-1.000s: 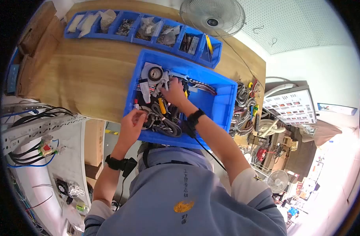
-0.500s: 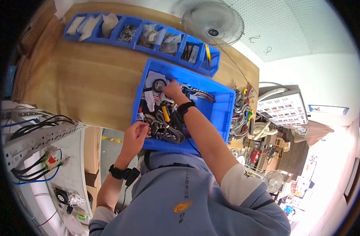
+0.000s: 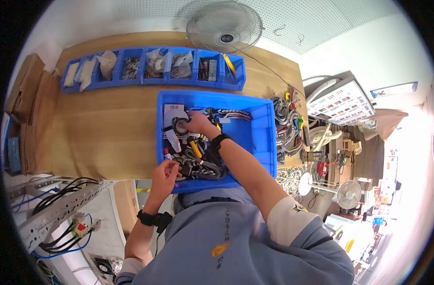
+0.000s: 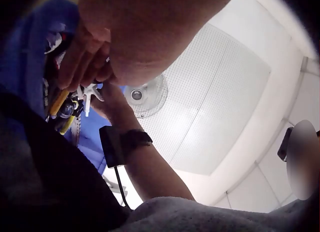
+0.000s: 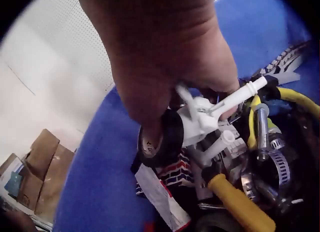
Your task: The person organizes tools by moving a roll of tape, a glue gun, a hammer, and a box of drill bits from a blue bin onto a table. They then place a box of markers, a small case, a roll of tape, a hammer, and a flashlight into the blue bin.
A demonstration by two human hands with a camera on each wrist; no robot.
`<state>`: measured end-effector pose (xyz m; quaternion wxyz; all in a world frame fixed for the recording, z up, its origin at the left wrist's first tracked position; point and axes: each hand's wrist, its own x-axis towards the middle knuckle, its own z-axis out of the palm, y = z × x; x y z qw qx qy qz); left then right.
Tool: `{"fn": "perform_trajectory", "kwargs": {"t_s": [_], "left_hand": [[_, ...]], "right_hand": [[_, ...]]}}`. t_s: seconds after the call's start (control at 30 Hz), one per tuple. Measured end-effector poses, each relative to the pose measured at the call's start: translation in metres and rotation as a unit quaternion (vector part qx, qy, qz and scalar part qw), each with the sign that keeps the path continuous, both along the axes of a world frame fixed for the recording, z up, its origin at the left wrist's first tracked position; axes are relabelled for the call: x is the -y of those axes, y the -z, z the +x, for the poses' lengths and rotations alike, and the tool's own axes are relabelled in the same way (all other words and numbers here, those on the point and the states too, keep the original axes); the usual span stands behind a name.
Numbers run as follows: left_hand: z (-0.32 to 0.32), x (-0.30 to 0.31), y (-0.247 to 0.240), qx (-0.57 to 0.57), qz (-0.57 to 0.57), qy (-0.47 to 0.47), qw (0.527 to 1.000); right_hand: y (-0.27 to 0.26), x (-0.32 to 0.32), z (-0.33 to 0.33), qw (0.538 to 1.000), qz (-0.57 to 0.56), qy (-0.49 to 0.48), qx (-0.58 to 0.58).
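The tape sits tilted near the far left corner of the bin, gripped by the right hand, one finger in its core; the other fingertips are hidden. The left hand is farther off, over the near left corner, fingers loosely bent, nothing visible in them. A white fitting and yellow handle share the bin. Toward the far edge of the counter, a compartment row holds bags.

My right fingers grip a black tape roll, one against its core. Just beside it is a white plastic piece; below that, a yellow handle near metal hose clamps, inside the blue bin.
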<state>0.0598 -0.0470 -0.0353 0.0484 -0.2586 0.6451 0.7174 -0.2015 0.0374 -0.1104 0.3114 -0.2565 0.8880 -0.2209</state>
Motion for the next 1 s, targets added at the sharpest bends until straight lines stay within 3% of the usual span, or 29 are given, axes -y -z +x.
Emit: {"fn": "perform_trajectory", "kwargs": {"t_s": [0.17,0.27,0.33,0.5,0.77,1.0], "left_hand": [[-0.001,0.000,0.005,-0.007,-0.013,0.017,1.000],[-0.001,0.001,0.003,-0.009,-0.014,0.026,1.000],[0.000,0.000,0.002,-0.005,-0.014,0.028,0.999],[0.005,-0.004,0.005,0.000,-0.006,0.018,1.000],[0.006,-0.010,0.003,-0.012,-0.027,0.011,1.000],[-0.006,-0.024,0.000,-0.041,-0.041,0.016,0.998]], "right_hand": [[-0.013,-0.017,0.012,0.997,-0.073,-0.011,-0.028],[-0.046,-0.039,0.020,0.996,-0.083,0.022,0.013],[-0.050,-0.058,0.022,0.985,-0.159,0.066,0.019],[-0.085,-0.100,0.025,0.942,-0.277,0.180,0.064],[-0.143,-0.151,0.037,0.803,-0.426,0.351,0.225],[-0.197,-0.209,0.021,0.795,-0.469,0.343,0.173]]}}
